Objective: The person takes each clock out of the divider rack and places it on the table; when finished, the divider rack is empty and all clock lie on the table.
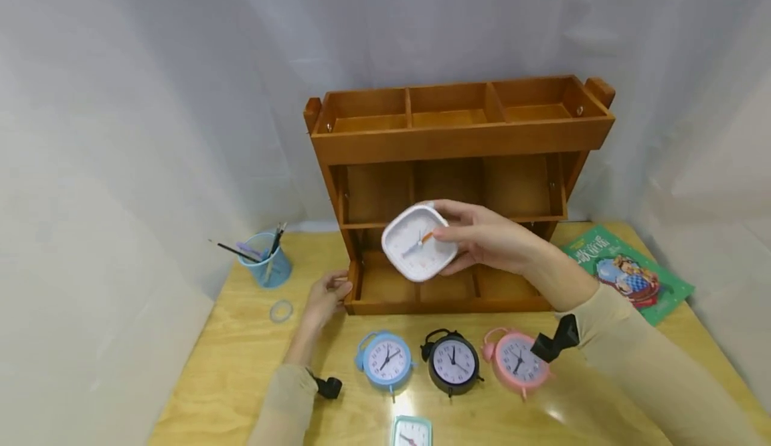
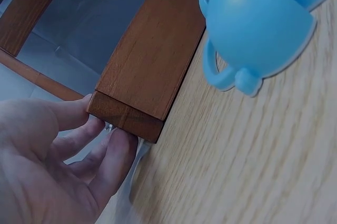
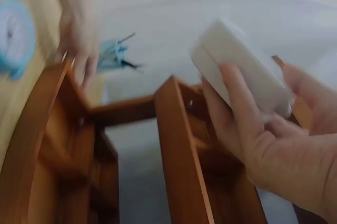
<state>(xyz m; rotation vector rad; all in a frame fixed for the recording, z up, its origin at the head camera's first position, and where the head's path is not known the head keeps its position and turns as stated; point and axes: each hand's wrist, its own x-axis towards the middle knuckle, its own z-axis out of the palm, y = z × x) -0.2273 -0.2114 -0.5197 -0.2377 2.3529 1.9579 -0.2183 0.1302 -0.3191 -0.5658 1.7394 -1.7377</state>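
Note:
My right hand (image 1: 482,235) holds a white square alarm clock (image 1: 415,248) with rounded corners, its face toward the head camera, in front of the wooden shelf rack (image 1: 464,141). Thumb and fingers grip the clock's side; the right wrist view shows the back of its white case (image 3: 231,58). At the rack's lower left corner, my left hand (image 1: 325,299) grips the end of the bottom tier, seen closely as a brown board end (image 2: 126,116) in the left wrist view. Three twin-bell style clocks stand before the rack: blue (image 1: 385,359), black (image 1: 454,362) and pink (image 1: 519,360).
A small teal-rimmed clock (image 1: 412,431) is cut off at the bottom edge. Left of the rack are a blue pen cup (image 1: 271,272) and a clear ring (image 1: 280,311). A green book (image 1: 632,275) lies at the right. Pale curtains (image 1: 181,98) hang behind the table.

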